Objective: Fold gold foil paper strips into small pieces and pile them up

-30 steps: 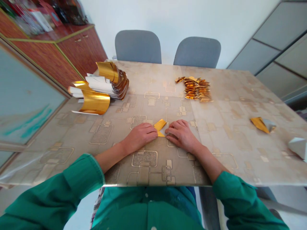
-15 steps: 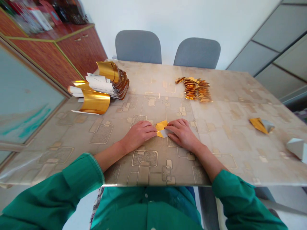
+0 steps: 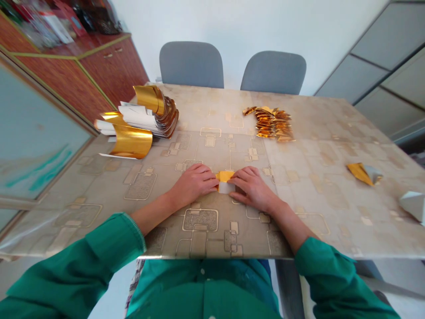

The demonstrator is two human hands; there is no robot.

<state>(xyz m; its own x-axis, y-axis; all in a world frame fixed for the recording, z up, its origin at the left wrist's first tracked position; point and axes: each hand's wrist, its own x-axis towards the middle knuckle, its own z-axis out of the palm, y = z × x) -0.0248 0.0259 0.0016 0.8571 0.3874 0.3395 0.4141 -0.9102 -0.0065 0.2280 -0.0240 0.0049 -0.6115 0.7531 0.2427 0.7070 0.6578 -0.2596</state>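
A small piece of gold foil paper, folded, lies on the table between my hands. Its white back faces up along the near part. My left hand pinches the left end, fingers held together and covering that edge. At the right end, my right hand grips the paper between thumb and fingers. A neat row of folded gold paper pieces stands beyond, to the right. Far to the left is a stack of gold foil sheets, curled, with white backs.
A patterned cloth covers the table. On the right lie a part-folded gold piece and a white folded paper. Two grey chairs stand at the far edge. A wooden cabinet is at the back left.
The paper between my hands has been folded further: its slanted white flap now shows as a straight white strip along the near side. Both hands stay nearly in place.
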